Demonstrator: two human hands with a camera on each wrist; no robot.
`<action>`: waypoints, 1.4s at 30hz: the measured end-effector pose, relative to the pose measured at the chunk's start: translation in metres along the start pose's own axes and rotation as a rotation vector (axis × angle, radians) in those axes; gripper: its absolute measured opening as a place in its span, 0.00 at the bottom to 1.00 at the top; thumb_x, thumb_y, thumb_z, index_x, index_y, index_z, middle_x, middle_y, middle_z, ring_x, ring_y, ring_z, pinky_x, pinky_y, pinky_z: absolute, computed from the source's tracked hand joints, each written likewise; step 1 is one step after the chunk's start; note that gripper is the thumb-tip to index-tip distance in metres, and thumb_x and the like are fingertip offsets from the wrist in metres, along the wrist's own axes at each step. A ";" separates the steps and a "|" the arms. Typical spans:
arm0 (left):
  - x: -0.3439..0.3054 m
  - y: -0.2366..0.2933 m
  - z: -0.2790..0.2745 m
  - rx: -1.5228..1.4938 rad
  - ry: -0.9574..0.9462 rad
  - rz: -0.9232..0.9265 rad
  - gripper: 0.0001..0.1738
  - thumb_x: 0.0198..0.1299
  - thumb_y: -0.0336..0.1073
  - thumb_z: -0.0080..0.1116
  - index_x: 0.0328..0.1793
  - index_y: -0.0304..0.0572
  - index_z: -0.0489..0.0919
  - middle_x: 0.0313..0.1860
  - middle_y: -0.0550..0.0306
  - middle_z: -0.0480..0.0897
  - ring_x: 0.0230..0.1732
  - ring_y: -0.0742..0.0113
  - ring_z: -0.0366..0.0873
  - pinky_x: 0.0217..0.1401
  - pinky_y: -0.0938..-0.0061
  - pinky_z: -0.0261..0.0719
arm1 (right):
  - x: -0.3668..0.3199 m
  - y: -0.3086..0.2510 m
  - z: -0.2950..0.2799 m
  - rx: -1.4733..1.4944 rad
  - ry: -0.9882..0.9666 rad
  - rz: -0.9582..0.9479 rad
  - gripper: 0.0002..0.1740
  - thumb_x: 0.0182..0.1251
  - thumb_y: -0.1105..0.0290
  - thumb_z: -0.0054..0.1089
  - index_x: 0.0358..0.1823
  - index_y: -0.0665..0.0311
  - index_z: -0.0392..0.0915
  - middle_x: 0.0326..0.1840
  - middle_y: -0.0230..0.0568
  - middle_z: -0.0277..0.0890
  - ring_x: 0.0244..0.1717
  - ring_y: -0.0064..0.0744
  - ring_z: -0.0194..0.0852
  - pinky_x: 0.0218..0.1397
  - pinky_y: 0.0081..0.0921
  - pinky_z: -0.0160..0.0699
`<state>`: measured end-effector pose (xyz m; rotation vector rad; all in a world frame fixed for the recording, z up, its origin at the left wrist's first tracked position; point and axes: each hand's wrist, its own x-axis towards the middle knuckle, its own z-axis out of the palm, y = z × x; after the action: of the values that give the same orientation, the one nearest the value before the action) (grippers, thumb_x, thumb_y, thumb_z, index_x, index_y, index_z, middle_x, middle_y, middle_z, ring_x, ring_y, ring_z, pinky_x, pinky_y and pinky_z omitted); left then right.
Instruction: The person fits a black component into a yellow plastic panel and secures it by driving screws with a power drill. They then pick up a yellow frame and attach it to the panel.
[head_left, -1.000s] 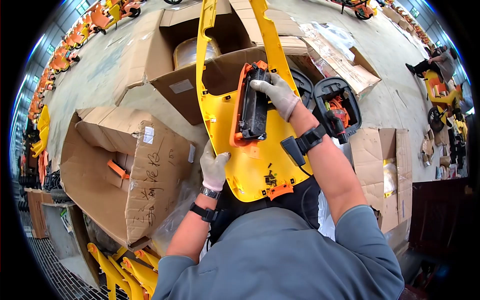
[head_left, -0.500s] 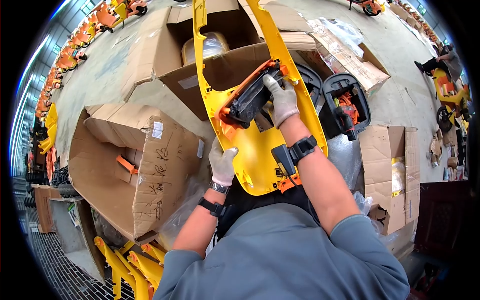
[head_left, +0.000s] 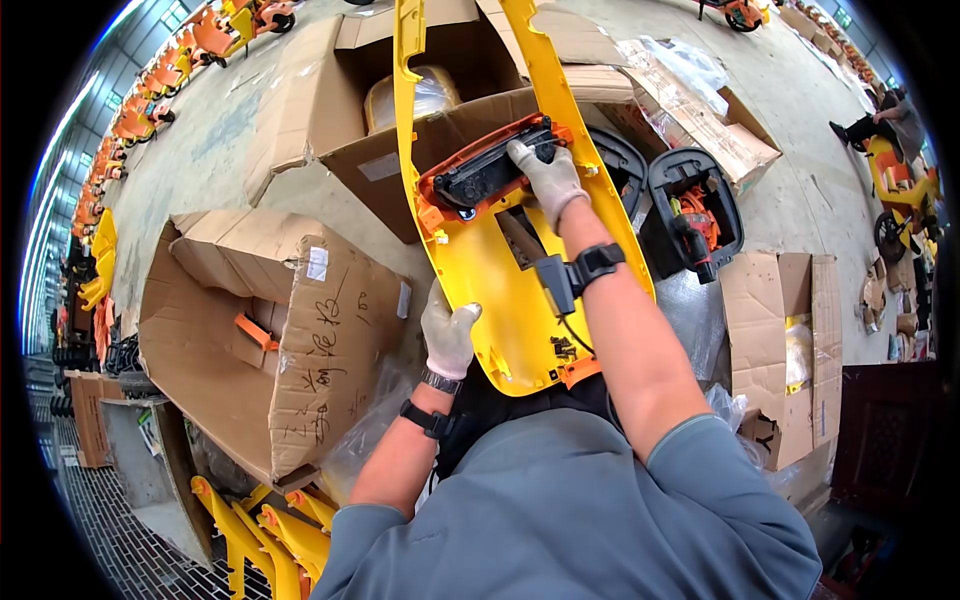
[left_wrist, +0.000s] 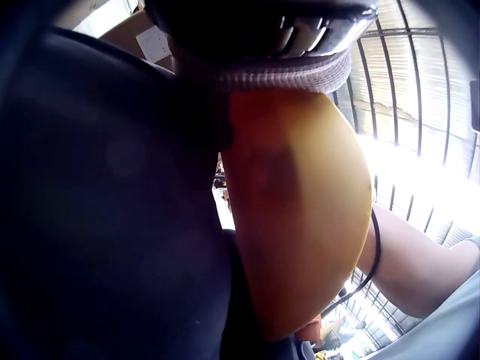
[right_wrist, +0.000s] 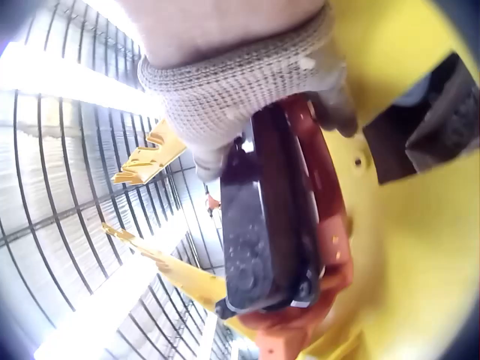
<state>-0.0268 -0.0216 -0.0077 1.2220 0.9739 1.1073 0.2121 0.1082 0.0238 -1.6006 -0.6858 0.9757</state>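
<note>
A large yellow plastic scooter panel lies across the person's lap, its two long arms reaching forward. The gloved left hand grips its near left edge, thumb on the inner face. Across the panel, at the base of the arms, sits a long black unit in an orange frame. The gloved right hand holds this unit at its right end, thumb on the black face; the right wrist view shows fingers round its far side. Small dark screws or clips lie on the panel near an orange piece.
An open carton with an orange part inside stands at the left, another carton ahead. Right of the panel, a black case holds a power drill. A further carton is at right; yellow panels lie lower left.
The right hand has turned the black and orange unit from lengthwise to crosswise and lowered it toward the panel's arms, uncovering a rectangular opening. The left hand stays on the panel's edge.
</note>
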 end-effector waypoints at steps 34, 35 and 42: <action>-0.001 0.005 0.000 -0.084 -0.039 -0.059 0.35 0.58 0.29 0.53 0.75 0.25 0.71 0.62 0.50 0.84 0.60 0.63 0.83 0.66 0.72 0.79 | -0.029 -0.112 0.000 -1.434 -0.768 -0.807 0.49 0.58 0.62 0.76 0.81 0.58 0.64 0.72 0.51 0.74 0.75 0.52 0.71 0.79 0.44 0.65; -0.001 0.005 0.000 -0.107 -0.028 -0.050 0.34 0.58 0.30 0.53 0.73 0.25 0.72 0.61 0.50 0.84 0.58 0.63 0.83 0.65 0.72 0.79 | -0.026 -0.111 0.000 -1.426 -0.777 -0.785 0.47 0.58 0.62 0.76 0.80 0.59 0.65 0.70 0.51 0.76 0.73 0.52 0.73 0.78 0.43 0.68; -0.001 0.000 -0.003 -0.222 -0.059 -0.098 0.40 0.57 0.24 0.52 0.81 0.24 0.66 0.68 0.51 0.81 0.64 0.66 0.81 0.71 0.73 0.76 | 0.000 -0.100 -0.009 -1.379 -0.593 -0.739 0.44 0.56 0.63 0.76 0.75 0.62 0.67 0.69 0.54 0.76 0.72 0.54 0.73 0.77 0.42 0.71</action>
<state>-0.0301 -0.0216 -0.0084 1.0108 0.8334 1.0656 0.2259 0.1285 0.1208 -1.8117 -2.5245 0.3065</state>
